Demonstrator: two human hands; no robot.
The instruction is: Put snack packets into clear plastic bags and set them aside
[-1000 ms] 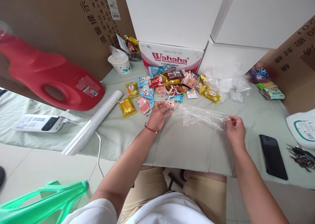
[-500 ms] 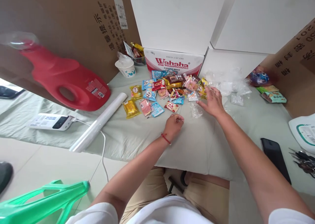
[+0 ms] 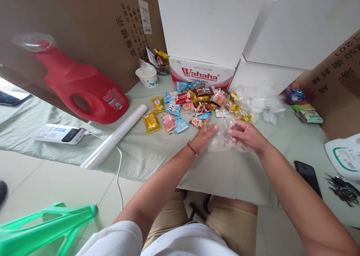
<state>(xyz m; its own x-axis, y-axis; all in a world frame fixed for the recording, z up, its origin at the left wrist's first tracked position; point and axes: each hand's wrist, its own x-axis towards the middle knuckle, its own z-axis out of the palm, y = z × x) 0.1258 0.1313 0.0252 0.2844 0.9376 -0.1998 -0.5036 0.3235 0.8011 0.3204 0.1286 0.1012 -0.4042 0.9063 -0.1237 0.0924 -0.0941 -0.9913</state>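
A crumpled clear plastic bag hangs low over the cloth in front of me. My right hand is closed on its right side, thumb and fingers pinched together. At the bag's left edge is my left hand, a red string on its wrist, with thumb and fingers apart; whether it touches the bag is hard to tell. Just beyond both hands lies a pile of small wrapped snacks, including a red-and-white packet, a pink packet, a blue packet and a yellow packet.
More clear bags lie at the back right. A Wahaha carton stands behind the snacks, a paper cup beside it. To the left are a red jug, a plastic-film roll and a power bank; a phone lies right.
My right hand has come back from beside the pile toward me, bringing the clear plastic bag. My left hand has moved slightly up and its fingers have spread.
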